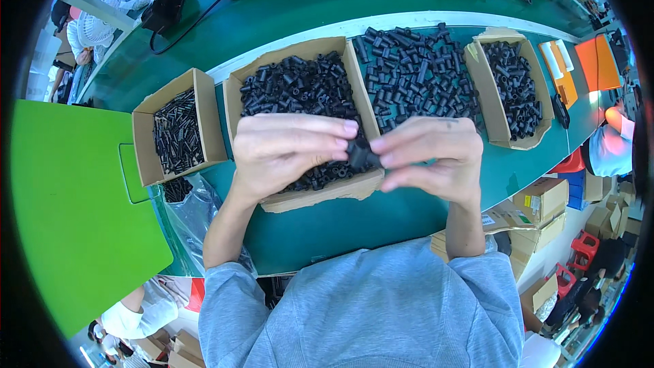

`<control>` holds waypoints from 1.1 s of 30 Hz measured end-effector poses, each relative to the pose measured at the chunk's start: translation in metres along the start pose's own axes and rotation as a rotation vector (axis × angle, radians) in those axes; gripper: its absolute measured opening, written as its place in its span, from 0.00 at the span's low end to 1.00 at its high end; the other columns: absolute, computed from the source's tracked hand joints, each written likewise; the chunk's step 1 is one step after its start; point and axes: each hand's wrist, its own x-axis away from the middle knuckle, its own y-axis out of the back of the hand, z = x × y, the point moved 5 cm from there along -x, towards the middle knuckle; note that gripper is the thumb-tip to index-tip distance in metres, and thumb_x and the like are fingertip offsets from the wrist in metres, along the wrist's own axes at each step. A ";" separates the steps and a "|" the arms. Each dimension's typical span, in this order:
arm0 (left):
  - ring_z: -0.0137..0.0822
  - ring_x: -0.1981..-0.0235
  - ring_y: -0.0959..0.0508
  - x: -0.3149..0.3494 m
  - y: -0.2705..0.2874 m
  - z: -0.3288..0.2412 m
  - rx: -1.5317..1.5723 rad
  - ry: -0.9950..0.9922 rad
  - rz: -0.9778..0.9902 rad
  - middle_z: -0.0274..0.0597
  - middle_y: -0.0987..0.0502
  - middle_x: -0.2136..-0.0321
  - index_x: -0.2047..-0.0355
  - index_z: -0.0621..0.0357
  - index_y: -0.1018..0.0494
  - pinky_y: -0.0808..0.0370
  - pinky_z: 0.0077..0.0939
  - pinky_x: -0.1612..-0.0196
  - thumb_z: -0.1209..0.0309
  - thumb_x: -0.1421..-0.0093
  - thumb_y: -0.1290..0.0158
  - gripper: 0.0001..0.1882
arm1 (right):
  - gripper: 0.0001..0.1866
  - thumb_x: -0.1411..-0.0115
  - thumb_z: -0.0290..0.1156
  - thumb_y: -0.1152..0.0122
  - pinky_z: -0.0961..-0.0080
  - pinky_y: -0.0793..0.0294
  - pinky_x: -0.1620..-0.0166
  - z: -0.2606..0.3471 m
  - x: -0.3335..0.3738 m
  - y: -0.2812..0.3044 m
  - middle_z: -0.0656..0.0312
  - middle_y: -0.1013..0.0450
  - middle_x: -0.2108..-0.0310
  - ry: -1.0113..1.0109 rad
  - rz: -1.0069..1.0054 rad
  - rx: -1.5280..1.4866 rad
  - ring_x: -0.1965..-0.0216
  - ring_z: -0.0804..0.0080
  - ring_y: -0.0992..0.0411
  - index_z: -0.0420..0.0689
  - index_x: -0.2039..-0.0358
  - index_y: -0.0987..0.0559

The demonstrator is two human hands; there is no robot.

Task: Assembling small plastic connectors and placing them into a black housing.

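Note:
Above the middle cardboard box (354, 196), my left hand (283, 150) pinches a short black tubular part (360, 157) between thumb and fingertips. My right hand (439, 157) has its fingertips closed on the right end of the same part, slightly blurred. Whether the part is one piece or two pieces joined cannot be made out. Under my hands, the box is full of similar black tubular pieces (293, 88). More black cylindrical parts (415, 75) lie in a loose pile on the green table, just beyond my right hand.
At left, a small cardboard box (212, 119) holds thin black pieces beside a clear plastic bag (194, 211) and a bright green panel (82, 197). Another box (484, 88) of black parts stands right. Black adapters (165, 3) and cables lie behind. Other people work nearby.

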 end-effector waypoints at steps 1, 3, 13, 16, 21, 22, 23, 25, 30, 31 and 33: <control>0.44 0.64 0.16 0.000 -0.005 -0.005 0.041 -0.045 0.051 0.52 0.17 0.66 0.69 0.67 0.18 0.17 0.29 0.62 0.78 0.51 0.36 0.09 | 0.12 0.58 0.22 0.25 0.76 0.20 0.66 -0.001 0.004 0.001 0.57 0.19 0.67 -0.026 0.026 -0.151 0.67 0.66 0.19 0.41 0.70 0.16; 0.48 0.63 0.16 0.001 -0.013 -0.016 0.104 -0.137 0.132 0.54 0.18 0.67 0.70 0.67 0.19 0.17 0.34 0.62 0.77 0.50 0.38 0.07 | 0.15 0.60 0.24 0.22 0.74 0.20 0.62 -0.003 0.011 0.003 0.52 0.19 0.65 -0.031 0.079 -0.414 0.63 0.64 0.20 0.41 0.69 0.16; 0.44 0.47 0.22 0.004 -0.042 -0.024 0.027 -0.173 0.304 0.29 0.16 0.64 0.68 0.49 0.16 0.37 0.41 0.44 0.68 0.50 0.35 0.08 | 0.35 0.63 0.23 0.18 0.67 0.24 0.50 -0.015 0.067 -0.028 0.55 0.27 0.53 -0.266 0.059 -0.843 0.53 0.66 0.25 0.38 0.52 0.25; 0.47 0.48 0.22 0.002 -0.044 -0.016 -0.130 -0.101 0.295 0.41 0.17 0.60 0.65 0.59 0.17 0.29 0.41 0.48 0.70 0.53 0.33 0.13 | 0.34 0.63 0.27 0.18 0.67 0.24 0.51 -0.022 0.089 -0.018 0.57 0.25 0.54 -0.426 -0.135 -0.809 0.54 0.66 0.25 0.40 0.53 0.24; 0.46 0.58 0.19 -0.004 -0.019 -0.003 -0.178 0.020 0.114 0.45 0.18 0.66 0.68 0.65 0.19 0.23 0.36 0.55 0.77 0.53 0.35 0.10 | 0.26 0.65 0.29 0.23 0.66 0.27 0.52 -0.035 0.114 0.015 0.61 0.22 0.55 -0.417 -0.072 0.678 0.54 0.59 0.28 0.44 0.60 0.20; 0.45 0.59 0.19 -0.005 -0.016 -0.002 -0.191 0.024 0.096 0.45 0.17 0.67 0.69 0.65 0.19 0.22 0.36 0.56 0.77 0.52 0.36 0.08 | 0.26 0.66 0.28 0.23 0.66 0.28 0.52 -0.037 0.119 0.017 0.63 0.22 0.55 -0.414 -0.077 0.749 0.53 0.60 0.29 0.46 0.61 0.19; 0.45 0.59 0.19 -0.004 -0.014 -0.001 -0.191 0.028 0.098 0.45 0.17 0.67 0.69 0.65 0.19 0.22 0.36 0.56 0.77 0.52 0.36 0.08 | 0.26 0.66 0.28 0.23 0.66 0.28 0.52 -0.040 0.123 0.016 0.63 0.22 0.55 -0.432 -0.066 0.750 0.53 0.60 0.29 0.46 0.61 0.19; 0.44 0.61 0.19 -0.004 -0.009 0.000 -0.216 0.035 0.048 0.44 0.17 0.69 0.69 0.65 0.19 0.23 0.34 0.57 0.78 0.49 0.38 0.06 | 0.24 0.65 0.29 0.23 0.66 0.30 0.52 -0.041 0.126 0.010 0.67 0.22 0.53 -0.391 -0.019 0.795 0.51 0.61 0.32 0.48 0.63 0.19; 0.42 0.63 0.19 -0.002 -0.004 0.002 -0.216 0.061 0.014 0.44 0.18 0.71 0.70 0.66 0.20 0.23 0.33 0.58 0.79 0.47 0.39 0.04 | 0.20 0.58 0.33 0.27 0.62 0.33 0.47 -0.047 0.118 -0.001 0.71 0.25 0.50 -0.378 0.059 0.754 0.46 0.60 0.35 0.51 0.61 0.20; 0.43 0.63 0.19 -0.002 -0.003 0.003 -0.226 0.068 0.006 0.44 0.18 0.71 0.70 0.66 0.20 0.23 0.33 0.58 0.79 0.47 0.40 0.04 | 0.20 0.59 0.33 0.26 0.62 0.34 0.46 -0.048 0.115 -0.001 0.71 0.24 0.50 -0.366 0.070 0.749 0.46 0.60 0.35 0.51 0.62 0.19; 0.43 0.64 0.19 -0.002 -0.002 0.004 -0.245 0.088 0.008 0.44 0.18 0.72 0.71 0.66 0.21 0.23 0.32 0.58 0.80 0.46 0.41 0.02 | 0.21 0.59 0.32 0.26 0.60 0.35 0.43 -0.049 0.114 0.001 0.71 0.25 0.49 -0.365 0.097 0.753 0.43 0.57 0.36 0.51 0.62 0.20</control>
